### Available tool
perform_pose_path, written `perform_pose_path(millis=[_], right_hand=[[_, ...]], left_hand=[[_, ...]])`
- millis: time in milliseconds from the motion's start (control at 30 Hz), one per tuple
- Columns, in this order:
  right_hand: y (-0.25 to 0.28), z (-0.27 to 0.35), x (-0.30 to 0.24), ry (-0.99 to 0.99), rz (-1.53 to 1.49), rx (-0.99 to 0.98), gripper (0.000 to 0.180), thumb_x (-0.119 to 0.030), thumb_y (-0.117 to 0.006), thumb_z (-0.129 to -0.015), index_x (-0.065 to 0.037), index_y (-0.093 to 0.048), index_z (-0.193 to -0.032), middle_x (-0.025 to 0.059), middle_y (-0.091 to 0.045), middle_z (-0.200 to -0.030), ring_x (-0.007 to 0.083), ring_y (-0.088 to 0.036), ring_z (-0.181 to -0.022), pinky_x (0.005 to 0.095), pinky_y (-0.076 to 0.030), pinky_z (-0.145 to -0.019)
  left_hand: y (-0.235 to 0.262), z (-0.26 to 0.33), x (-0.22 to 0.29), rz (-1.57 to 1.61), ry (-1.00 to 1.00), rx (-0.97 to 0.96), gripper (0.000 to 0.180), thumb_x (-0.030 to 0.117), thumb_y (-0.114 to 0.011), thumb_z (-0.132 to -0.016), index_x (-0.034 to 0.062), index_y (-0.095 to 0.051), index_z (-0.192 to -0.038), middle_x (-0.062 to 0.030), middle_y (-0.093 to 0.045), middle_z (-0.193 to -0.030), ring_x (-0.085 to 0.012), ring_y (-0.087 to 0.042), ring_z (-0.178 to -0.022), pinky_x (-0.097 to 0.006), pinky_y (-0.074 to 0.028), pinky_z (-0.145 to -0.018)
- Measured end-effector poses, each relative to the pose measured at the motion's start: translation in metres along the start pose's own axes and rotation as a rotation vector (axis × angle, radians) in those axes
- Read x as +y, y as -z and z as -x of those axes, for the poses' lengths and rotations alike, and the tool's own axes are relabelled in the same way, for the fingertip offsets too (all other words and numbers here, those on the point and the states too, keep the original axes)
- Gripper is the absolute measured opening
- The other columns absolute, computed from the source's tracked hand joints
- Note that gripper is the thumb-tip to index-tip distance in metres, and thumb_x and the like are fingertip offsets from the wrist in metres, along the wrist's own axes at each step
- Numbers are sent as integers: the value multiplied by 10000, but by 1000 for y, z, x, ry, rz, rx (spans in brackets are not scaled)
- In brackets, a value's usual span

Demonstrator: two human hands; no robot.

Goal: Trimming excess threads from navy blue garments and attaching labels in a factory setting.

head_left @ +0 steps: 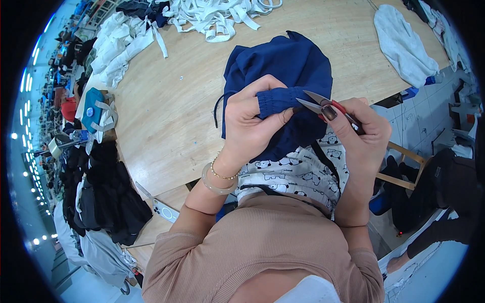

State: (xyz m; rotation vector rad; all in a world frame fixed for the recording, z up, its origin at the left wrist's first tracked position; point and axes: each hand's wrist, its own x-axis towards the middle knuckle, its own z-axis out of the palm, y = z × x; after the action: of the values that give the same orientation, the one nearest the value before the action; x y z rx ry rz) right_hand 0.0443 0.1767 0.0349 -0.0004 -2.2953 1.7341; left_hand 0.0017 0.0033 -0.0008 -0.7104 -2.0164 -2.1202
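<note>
The navy blue garment (275, 58) lies bunched at the near edge of the pale wooden table (166, 101), its lower part over a white patterned cloth (283, 174) with animal drawings. The left hand (250, 116) pinches its gathered band (277, 101) between thumb and fingers — the band is lifted above the rest. The right hand (368, 123) is closed around small scissors (314, 105) with red and dark handles; the blades stand apart at the band, but whether they touch it, I cannot tell. Farther on the table lie a pile of white strips (217, 17), a white cloth heap (118, 43) at the left and a pale grey cloth (402, 45) at the right. Lower left, a phone (165, 210) lies near black garments (108, 194)
</note>
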Motion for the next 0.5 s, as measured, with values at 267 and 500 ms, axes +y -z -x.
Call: perform_pose_path(millis=[267,500], right_hand=[[2,1,0,27,48,-11,112,-91,-737,-749,-2,-683,-792,0,-542,-572,81,-368,-588,241,-297,-569],[0,1,0,48,47,-3,120,-98,-739,-744,-1,-682,-787,-2,-530,-554,82,-357,-570,245,-289,-582]], left_hand=[[1,1,-2,-33,-20,15,123,-71,-663,-699,-33,-672,-816,-53,-601,-767,-102,-536,-641,-205,-396,-552],[1,1,-2,2,-18,5,126,-63,-676,-703,-36,-673,-827,-53,-601,-769,-105,-535,-642,-206,-390,-546]])
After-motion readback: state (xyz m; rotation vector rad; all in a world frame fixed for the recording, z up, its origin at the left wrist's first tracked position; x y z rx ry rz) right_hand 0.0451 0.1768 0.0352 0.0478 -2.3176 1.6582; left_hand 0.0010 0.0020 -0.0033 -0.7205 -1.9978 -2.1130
